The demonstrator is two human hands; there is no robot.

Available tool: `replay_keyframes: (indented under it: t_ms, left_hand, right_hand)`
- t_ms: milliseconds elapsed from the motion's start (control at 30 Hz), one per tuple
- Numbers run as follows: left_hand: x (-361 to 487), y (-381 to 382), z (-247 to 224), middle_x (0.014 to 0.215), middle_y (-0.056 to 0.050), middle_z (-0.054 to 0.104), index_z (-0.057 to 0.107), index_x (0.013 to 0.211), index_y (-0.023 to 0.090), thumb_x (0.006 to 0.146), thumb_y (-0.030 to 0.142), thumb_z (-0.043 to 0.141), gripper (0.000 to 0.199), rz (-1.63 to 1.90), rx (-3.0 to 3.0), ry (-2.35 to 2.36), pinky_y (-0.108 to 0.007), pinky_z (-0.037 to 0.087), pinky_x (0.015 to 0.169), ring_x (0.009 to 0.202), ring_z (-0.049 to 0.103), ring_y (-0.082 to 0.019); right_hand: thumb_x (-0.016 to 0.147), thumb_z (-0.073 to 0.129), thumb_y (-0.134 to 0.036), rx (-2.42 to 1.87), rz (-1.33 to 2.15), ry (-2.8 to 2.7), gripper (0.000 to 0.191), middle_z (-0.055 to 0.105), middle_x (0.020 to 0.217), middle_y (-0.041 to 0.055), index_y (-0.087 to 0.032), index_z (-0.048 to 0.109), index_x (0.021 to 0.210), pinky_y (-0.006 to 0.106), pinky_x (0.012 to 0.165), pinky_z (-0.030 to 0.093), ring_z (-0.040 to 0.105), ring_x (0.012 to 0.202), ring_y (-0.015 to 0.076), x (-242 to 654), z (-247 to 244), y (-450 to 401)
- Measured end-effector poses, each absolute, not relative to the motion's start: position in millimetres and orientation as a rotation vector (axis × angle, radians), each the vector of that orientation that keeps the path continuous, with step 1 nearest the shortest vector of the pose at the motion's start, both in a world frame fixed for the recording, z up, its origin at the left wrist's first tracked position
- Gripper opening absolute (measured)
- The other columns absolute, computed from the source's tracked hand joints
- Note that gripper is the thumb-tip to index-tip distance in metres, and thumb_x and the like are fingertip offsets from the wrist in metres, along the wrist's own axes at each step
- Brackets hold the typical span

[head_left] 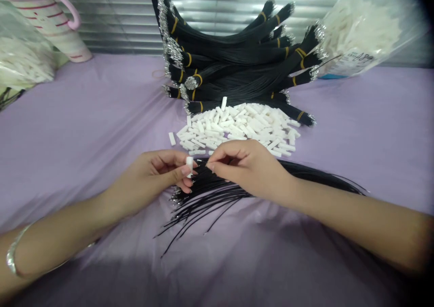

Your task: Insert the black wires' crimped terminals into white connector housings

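Note:
Between the thumb and fingers of my left hand (166,169) stands a small white plastic connector housing (189,166), held upright. Close to its right, my right hand (247,167) pinches the end of a thin black wire, whose metal tip points left toward the housing; a small gap seems to lie between them. Under both hands a loose bunch of black wires (210,196) with silvery crimped ends is spread on the cloth. Just beyond the hands lies a heap of white connector housings (237,124).
Behind the heap, black wire bundles (233,54) tied with yellow bands are stacked. A clear bag of white parts (362,31) stands at the back right, another bag (23,58) at the left beside a pink-handled tumbler (47,20). A purple cloth (101,130) covers the table.

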State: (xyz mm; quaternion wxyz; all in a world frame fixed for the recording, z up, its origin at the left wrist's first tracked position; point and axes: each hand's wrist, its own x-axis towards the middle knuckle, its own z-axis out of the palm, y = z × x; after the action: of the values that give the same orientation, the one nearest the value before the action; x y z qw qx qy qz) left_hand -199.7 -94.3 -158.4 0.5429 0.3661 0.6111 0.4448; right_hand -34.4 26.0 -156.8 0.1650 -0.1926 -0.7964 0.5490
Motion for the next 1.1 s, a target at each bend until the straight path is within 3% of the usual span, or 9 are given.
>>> replay_keyframes:
  t_ms: [333, 1100]
  left_hand:
    - [-202.1, -94.8, -158.5, 0.072, 0.003, 0.066, 0.068, 0.088, 0.022, 0.08, 0.025, 0.065, 0.009, 1.053, 0.861, 1.355, -0.013, 0.053, 0.062, 0.063, 0.062, -0.006]
    - [-202.1, -91.9, -151.5, 0.071, -0.001, 0.065, 0.067, 0.087, 0.016, 0.075, 0.023, 0.069, 0.014, 1.011, 0.799, 1.353, -0.015, 0.053, 0.059, 0.061, 0.062, -0.009]
  right_hand:
    - [0.074, 0.058, -0.012, -0.531, 1.582, -2.271, 0.009, 0.058, 0.061, -0.0021, -0.013, 0.065, 0.069, 0.014, 0.049, 0.036, 0.048, 0.054, 0.0041, -36.5, -158.8, 26.5]
    - [0.072, 0.059, -0.011, -0.479, 1.498, -2.298, 0.009, 0.06, 0.064, -0.0015, -0.011, 0.066, 0.069, 0.011, 0.049, 0.038, 0.05, 0.055, 0.0029, -35.5, -158.9, 25.8]
